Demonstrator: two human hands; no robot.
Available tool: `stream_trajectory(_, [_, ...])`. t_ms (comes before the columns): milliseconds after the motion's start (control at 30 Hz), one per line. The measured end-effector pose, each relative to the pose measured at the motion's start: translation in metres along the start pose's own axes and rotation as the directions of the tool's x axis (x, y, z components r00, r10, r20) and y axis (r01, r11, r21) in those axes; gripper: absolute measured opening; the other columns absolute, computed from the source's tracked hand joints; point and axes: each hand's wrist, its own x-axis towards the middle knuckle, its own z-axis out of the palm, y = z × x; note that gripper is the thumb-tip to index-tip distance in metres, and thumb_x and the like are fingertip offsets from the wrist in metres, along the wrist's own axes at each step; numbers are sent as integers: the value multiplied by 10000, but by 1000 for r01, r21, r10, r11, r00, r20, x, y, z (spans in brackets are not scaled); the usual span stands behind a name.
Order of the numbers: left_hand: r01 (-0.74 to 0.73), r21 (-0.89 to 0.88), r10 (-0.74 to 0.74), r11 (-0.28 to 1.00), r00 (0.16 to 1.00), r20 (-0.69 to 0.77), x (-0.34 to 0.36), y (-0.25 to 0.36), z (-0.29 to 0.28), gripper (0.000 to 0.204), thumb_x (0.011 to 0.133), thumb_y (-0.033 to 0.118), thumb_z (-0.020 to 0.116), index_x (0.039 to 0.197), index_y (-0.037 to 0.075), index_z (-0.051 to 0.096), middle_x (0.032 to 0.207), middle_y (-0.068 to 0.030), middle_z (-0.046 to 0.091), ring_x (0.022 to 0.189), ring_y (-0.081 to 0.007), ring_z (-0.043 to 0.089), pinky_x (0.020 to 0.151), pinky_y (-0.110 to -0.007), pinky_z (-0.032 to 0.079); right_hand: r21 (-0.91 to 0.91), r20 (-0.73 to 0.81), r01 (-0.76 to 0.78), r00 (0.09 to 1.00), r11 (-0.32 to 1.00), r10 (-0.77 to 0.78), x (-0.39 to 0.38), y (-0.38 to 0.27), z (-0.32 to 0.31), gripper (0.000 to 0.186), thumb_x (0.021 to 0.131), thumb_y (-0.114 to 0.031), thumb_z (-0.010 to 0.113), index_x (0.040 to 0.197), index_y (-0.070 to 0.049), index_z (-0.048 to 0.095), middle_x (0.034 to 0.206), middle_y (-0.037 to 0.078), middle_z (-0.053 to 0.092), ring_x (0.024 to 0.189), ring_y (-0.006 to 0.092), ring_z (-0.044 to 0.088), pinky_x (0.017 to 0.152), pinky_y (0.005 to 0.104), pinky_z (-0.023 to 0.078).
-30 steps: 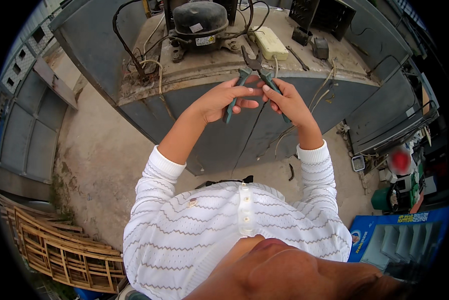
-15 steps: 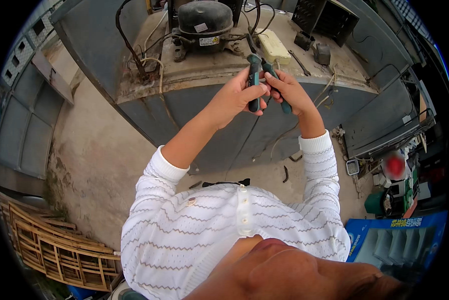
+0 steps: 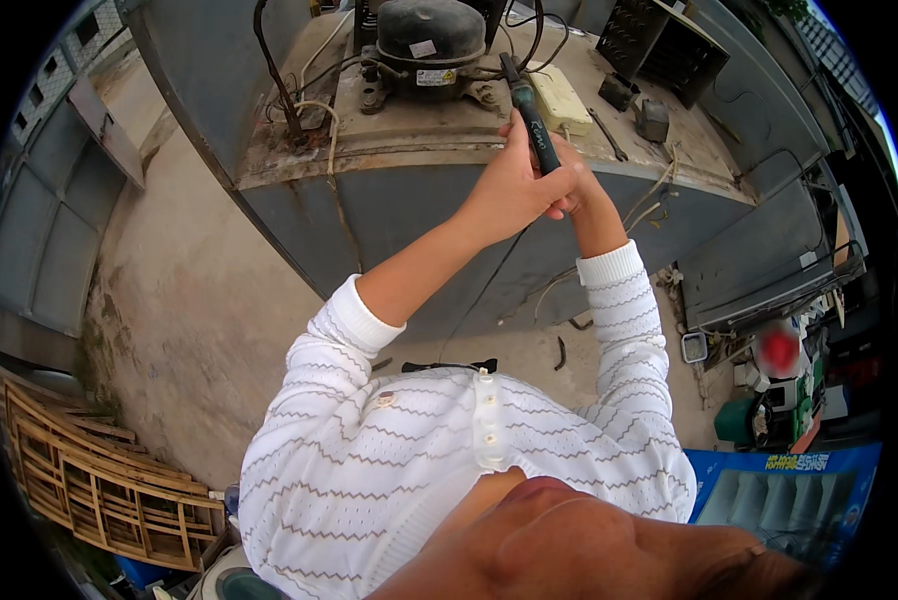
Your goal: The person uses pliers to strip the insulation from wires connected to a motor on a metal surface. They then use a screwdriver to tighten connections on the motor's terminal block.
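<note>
A pair of pliers (image 3: 534, 128) with dark, teal-edged handles points away from me, held above the front edge of the metal bench. My left hand (image 3: 514, 190) is closed around it, thumb laid across the near end of a handle. Pressed against its right side, my right hand (image 3: 577, 180) is closed at the handles too; most of its fingers are hidden behind the left hand and the tool. The jaws reach up between a black compressor (image 3: 431, 50) with pipes and a cream-coloured box (image 3: 561, 100). Whether the jaws touch anything, I cannot tell.
On the bench's right lie a wrench (image 3: 607, 135), a small dark metal part (image 3: 652, 121) and a black slotted housing (image 3: 659, 45). Loose cables (image 3: 336, 190) hang over the front edge. Wooden frames (image 3: 99, 480) lie at lower left, a blue display box (image 3: 789, 490) at lower right.
The pliers' handles, spread between my two hands before, are now brought together, with one handle facing up. My right hand has moved in behind the left. The view has shifted slightly.
</note>
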Motion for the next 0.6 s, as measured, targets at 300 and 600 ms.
stream_trajectory(300, [-74,269,71,960,997,21,0,-15,-14,1096,845,323,807,1557,28,28,811,-26,611,666,-90,575,572,-235,477,-54,-23,-122,992,991,121,-18,-29,26,594,985,-606,461,1209,-70,588,907,64,696,637,132,619,548,260,503])
stream_trajectory(600, [-114,762,317,638,940,-124,8,10,-88,440,828,420,785,1141,114,738,845,-32,656,717,-119,618,658,-275,498,-250,-113,-131,988,959,106,-33,-36,14,726,896,-713,539,1203,-58,594,839,-39,528,703,56,512,606,215,466])
